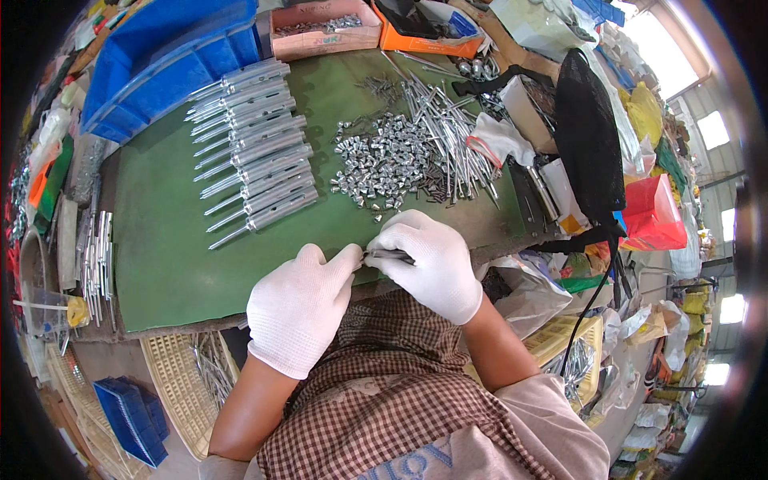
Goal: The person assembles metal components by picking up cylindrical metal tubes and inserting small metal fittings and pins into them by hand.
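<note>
In front of my body, at the near edge of the green work mat, both hands meet in white knit gloves. My right hand is closed around a short grey metal rod or tube, mostly hidden by the fingers. My left hand pinches thumb and fingers together at the left end of that piece; what lies between them is too small to tell. Beyond my hands lie a heap of small silver cone-shaped metal parts and a pile of long thin metal pins. A row of metal tubes with pointed rods lies to the left.
A blue plastic bin, a pink tray of small parts and an orange tray line the back. A black mesh cloth and a red bag are at right. Yellow crates stand below the table.
</note>
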The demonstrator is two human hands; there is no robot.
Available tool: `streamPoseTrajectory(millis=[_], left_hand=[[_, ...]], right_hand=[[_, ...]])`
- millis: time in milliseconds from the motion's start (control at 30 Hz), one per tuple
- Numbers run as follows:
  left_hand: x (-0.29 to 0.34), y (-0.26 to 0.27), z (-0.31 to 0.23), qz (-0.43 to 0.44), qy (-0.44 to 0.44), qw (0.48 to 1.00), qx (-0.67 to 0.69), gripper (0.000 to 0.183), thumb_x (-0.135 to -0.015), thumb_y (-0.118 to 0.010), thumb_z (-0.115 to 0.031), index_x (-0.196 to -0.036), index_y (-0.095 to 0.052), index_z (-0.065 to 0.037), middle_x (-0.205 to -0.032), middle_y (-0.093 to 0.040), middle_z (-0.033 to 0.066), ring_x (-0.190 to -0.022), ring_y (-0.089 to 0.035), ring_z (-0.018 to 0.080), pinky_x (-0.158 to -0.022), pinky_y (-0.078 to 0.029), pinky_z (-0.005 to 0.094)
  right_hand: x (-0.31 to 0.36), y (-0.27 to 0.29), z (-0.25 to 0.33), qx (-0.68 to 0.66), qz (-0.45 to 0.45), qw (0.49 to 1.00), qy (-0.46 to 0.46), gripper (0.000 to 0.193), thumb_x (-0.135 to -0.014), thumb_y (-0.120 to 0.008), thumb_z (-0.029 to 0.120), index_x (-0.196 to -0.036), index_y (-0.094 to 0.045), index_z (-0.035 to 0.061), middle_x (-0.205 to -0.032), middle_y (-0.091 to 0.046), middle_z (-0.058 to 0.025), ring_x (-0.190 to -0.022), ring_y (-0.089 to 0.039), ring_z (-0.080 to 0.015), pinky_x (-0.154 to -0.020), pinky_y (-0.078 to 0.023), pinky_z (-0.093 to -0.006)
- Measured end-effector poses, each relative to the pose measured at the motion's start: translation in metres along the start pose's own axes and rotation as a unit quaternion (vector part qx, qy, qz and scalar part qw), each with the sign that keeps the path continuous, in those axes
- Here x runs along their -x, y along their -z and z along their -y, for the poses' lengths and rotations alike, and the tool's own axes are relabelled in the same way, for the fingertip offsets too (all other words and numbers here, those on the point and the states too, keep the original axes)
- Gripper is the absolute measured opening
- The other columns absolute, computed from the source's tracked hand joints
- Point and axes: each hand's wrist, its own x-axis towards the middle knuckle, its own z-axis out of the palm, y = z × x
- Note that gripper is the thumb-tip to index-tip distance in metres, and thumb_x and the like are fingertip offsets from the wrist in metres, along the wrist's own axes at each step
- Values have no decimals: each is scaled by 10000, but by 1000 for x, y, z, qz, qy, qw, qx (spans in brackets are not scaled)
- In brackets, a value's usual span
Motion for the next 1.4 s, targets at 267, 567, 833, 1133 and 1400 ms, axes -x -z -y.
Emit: streamPoseTrajectory(millis=[267, 567, 833, 1133, 1400], left_hand=[[1, -1, 3, -3, 3, 1000, 10, 202, -894, -693, -245, -1095, -696, -226, -784, -568, 75, -641, -631, 281, -566, -500, 400], [1, -2, 2, 4, 7, 1000, 3, 184, -893, -691, -243, -1077, -696, -234, -777, -568, 73, -647, -636, 282, -570, -501, 404], [0, -2, 3, -2, 0, 1000, 14, 170, -895, -692, -239, -1064, -701, -231, -776, -573, 65, -640, -634, 274, -564, -499, 395], [0, -2, 2, -13, -2, 1000, 14, 158, -894, -694, -234, -1051, -708, -226, -766, -569, 63, -622, -628, 266, -559, -497, 387], [-1, -1, 3, -9, -11, 1000, 26, 158, -911, -668, -216, -1069, -668, -205, -759, -547, 85, -588, -629, 270, -507, -499, 406]], right_hand=[[3, -3, 5, 62, -12, 997, 34, 112, -817, -753, 157, -902, -696, 113, -878, -665, -64, -791, -670, -289, -696, -538, -387], [-24, -4, -1, 158, -55, 981, -102, 370, -815, -798, 303, -1076, -639, 96, -999, -634, -128, -859, -682, -306, -711, -547, -398], [-21, 2, 2, 164, -7, 985, -45, 206, -832, -757, 244, -977, -682, 118, -920, -630, -97, -805, -680, -294, -689, -550, -393], [-20, 9, 2, 135, -10, 991, -6, 59, -862, -704, 181, -899, -702, 135, -875, -630, -72, -761, -675, -283, -664, -541, -383], [-1, 18, -9, 150, -46, 987, -28, 79, -822, -739, 128, -882, -686, 126, -863, -618, -88, -720, -657, -302, -649, -528, -407]])
